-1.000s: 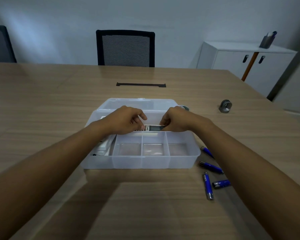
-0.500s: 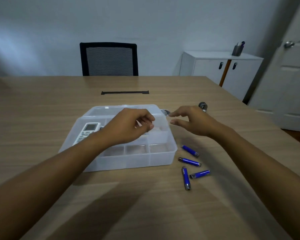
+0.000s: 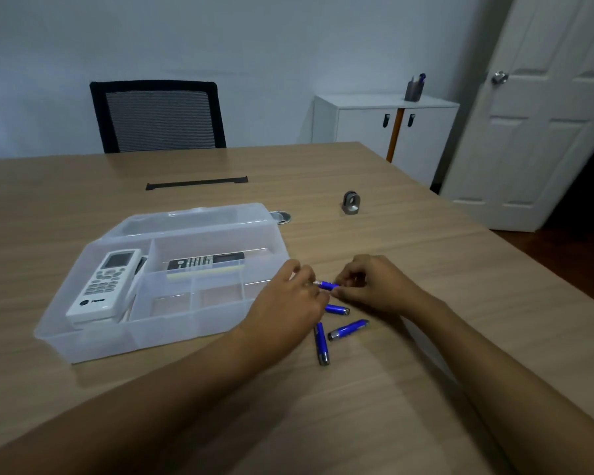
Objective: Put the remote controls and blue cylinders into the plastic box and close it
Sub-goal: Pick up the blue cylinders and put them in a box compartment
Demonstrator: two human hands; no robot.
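Blue cylinders lie scattered on the wooden table [image 3: 426,337] just right of the clear plastic box [image 3: 93,341], whose lid [image 3: 192,217] is folded back on the far side. Both hands meet over them: the left hand [image 3: 288,306] and the right hand [image 3: 374,286] each pinch an end of one blue cylinder [image 3: 329,286], lifted slightly. Three more cylinders [image 3: 347,329] rest nearer, close together. Inside the box, a white remote [image 3: 105,284] fills the left compartment and a dark-faced remote [image 3: 206,264] lies crosswise in the far one. The three small near compartments [image 3: 199,296] hold nothing.
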